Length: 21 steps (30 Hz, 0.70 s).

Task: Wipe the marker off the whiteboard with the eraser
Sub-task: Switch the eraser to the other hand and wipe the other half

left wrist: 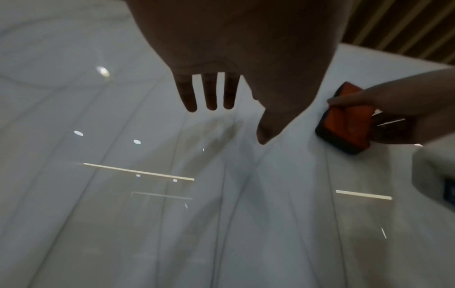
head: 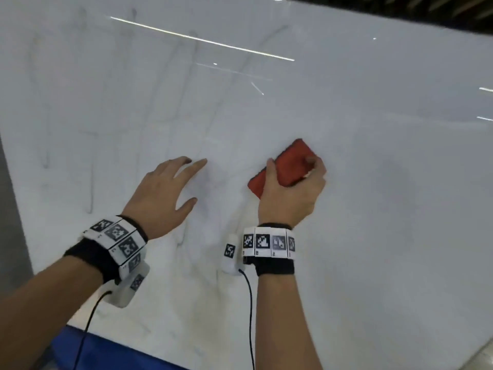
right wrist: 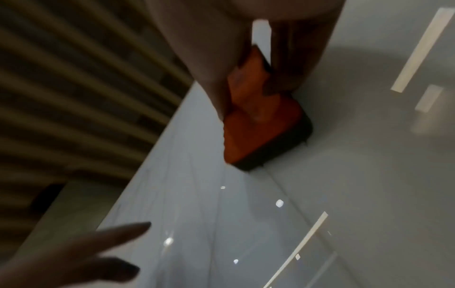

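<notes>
A large whiteboard [head: 373, 182] fills the head view, with faint grey marker streaks [head: 90, 182] over its left half. My right hand [head: 290, 193] grips a red eraser [head: 290, 164] with a dark felt underside and holds it flat against the board near the middle. The eraser [left wrist: 347, 124] also shows at the right of the left wrist view and, in the right wrist view, the eraser [right wrist: 261, 128] lies under my thumb and fingers. My left hand [head: 162, 193] rests on the board with fingers spread, to the left of the eraser, holding nothing.
The board's left edge meets a grey wall [head: 10, 209]. A blue surface [head: 112, 353] lies below the board's lower edge. Ceiling lights reflect as bright lines [head: 202, 40] on the glossy board. Slatted panels [right wrist: 74, 78] stand beyond the board.
</notes>
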Motion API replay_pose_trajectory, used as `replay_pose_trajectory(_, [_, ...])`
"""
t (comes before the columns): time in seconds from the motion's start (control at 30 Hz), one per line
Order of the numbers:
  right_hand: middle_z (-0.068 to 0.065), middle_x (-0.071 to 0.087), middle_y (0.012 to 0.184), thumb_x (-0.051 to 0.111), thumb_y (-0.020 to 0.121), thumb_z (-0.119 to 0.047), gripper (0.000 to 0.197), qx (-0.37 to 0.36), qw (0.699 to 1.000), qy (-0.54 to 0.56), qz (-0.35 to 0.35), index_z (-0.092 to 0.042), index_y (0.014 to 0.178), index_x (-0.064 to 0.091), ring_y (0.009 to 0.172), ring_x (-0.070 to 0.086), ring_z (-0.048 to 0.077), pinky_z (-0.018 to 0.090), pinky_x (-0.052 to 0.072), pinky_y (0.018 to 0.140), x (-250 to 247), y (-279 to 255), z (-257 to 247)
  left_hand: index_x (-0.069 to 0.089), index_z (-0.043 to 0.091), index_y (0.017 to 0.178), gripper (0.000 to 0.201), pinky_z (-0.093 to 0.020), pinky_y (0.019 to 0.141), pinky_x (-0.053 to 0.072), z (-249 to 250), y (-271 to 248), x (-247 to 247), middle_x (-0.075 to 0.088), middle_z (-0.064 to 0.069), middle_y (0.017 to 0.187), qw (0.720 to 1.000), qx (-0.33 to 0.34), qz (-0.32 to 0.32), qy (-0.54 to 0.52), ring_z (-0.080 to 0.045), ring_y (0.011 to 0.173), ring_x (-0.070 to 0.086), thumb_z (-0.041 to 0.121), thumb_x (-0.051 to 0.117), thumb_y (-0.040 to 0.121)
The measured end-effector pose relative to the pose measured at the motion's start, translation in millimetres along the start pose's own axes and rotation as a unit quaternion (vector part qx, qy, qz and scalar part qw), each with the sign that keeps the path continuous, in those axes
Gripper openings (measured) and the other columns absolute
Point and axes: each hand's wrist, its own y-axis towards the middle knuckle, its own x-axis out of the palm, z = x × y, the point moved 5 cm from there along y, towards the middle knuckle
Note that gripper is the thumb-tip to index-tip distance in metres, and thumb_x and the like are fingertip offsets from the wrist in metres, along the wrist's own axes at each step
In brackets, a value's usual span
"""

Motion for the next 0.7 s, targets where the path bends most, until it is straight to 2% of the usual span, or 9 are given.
replay_pose_trajectory(0.03, [0.001,0.052,0.111,0.081,0.075,-0.042,0.065,-0.047,0.998,-0.031,-0.039,-0.025,0.131,0.054,0.093,0.056,0.021,0.032,0.049,0.080,22,42,-28,0.024,0.033,0.159,0.073,-0.051,0.106,0.045,1,10,-14,0.040,-0.006,0.151,1.000,-0.006,0.018,-0.006,-0.029,0.136,0.042,0.042,0.053,0.093])
replay_pose_trajectory(0.1, [0.004,0.049,0.110,0.082,0.076,-0.035,0.069,-0.140,0.982,-0.122,-0.040,-0.030,0.138,0.052,0.095,0.054,0.026,0.033,0.046,0.075,23,69,-61,0.027,0.031,0.158,0.073,-0.050,0.106,0.045,4,30,-40,0.041,-0.007,0.149,0.998,-0.006,0.065,-0.026,-0.030,0.131,0.045,0.043,0.053,0.091])
replay_pose_trajectory(0.2, [0.005,0.058,0.108,0.079,0.077,-0.028,0.080,-0.307,0.936,-0.170,-0.019,-0.027,0.149,0.045,0.093,0.055,0.027,0.038,0.044,0.084,18,122,-113,0.031,0.028,0.156,0.071,-0.044,0.113,0.039,9,53,-70,0.042,-0.007,0.149,0.987,-0.010,0.141,-0.076,-0.028,0.133,0.044,0.033,0.064,0.094])
replay_pose_trajectory(0.3, [-0.004,0.065,0.111,0.080,0.078,-0.032,0.084,-0.359,0.917,-0.174,-0.010,-0.027,0.152,0.040,0.103,0.058,0.022,0.036,0.036,0.095,15,176,-162,0.032,0.027,0.155,0.077,-0.038,0.114,0.035,9,65,-81,0.042,-0.006,0.148,0.973,-0.030,0.182,-0.138,-0.025,0.138,0.041,0.024,0.072,0.090])
replay_pose_trajectory(0.37, [-0.005,0.065,0.116,0.079,0.078,-0.028,0.084,-0.416,0.881,-0.211,-0.079,-0.027,0.152,0.039,0.110,0.056,0.021,0.036,0.032,0.104,29,174,-171,0.031,0.026,0.155,0.079,-0.038,0.116,0.034,7,69,-81,0.041,-0.006,0.149,0.966,-0.040,0.195,-0.164,-0.024,0.139,0.041,0.025,0.073,0.088])
replay_pose_trajectory(0.47, [-0.005,0.067,0.115,0.076,0.075,-0.021,0.083,-0.521,0.783,-0.265,-0.211,-0.028,0.150,0.041,0.113,0.057,0.024,0.042,0.028,0.112,53,138,-151,0.028,0.024,0.157,0.083,-0.046,0.118,0.034,15,75,-82,0.033,-0.006,0.156,0.966,-0.028,0.212,-0.144,-0.026,0.143,0.036,0.031,0.074,0.087])
replay_pose_trajectory(0.53, [-0.009,0.067,0.118,0.074,0.076,-0.021,0.083,-0.539,0.744,-0.275,-0.282,-0.028,0.152,0.040,0.117,0.055,0.022,0.042,0.026,0.115,58,127,-138,0.027,0.026,0.157,0.085,-0.048,0.118,0.033,28,83,-84,0.026,-0.004,0.161,0.968,-0.008,0.220,-0.121,-0.026,0.148,0.030,0.036,0.074,0.087])
replay_pose_trajectory(0.6, [-0.010,0.067,0.120,0.075,0.078,-0.022,0.084,-0.522,0.745,-0.271,-0.315,-0.027,0.153,0.038,0.117,0.054,0.021,0.040,0.029,0.113,54,132,-142,0.025,0.025,0.158,0.085,-0.049,0.118,0.031,43,93,-84,0.021,-0.002,0.165,0.971,0.022,0.218,-0.098,-0.025,0.152,0.023,0.042,0.071,0.089])
replay_pose_trajectory(0.7, [0.001,0.062,0.123,0.079,0.077,-0.026,0.083,-0.505,0.774,-0.236,-0.302,-0.021,0.151,0.043,0.114,0.055,0.022,0.035,0.037,0.106,43,153,-162,0.026,0.022,0.159,0.082,-0.046,0.121,0.027,62,113,-77,0.019,-0.001,0.167,0.972,0.063,0.211,-0.082,-0.023,0.155,0.019,0.044,0.067,0.092])
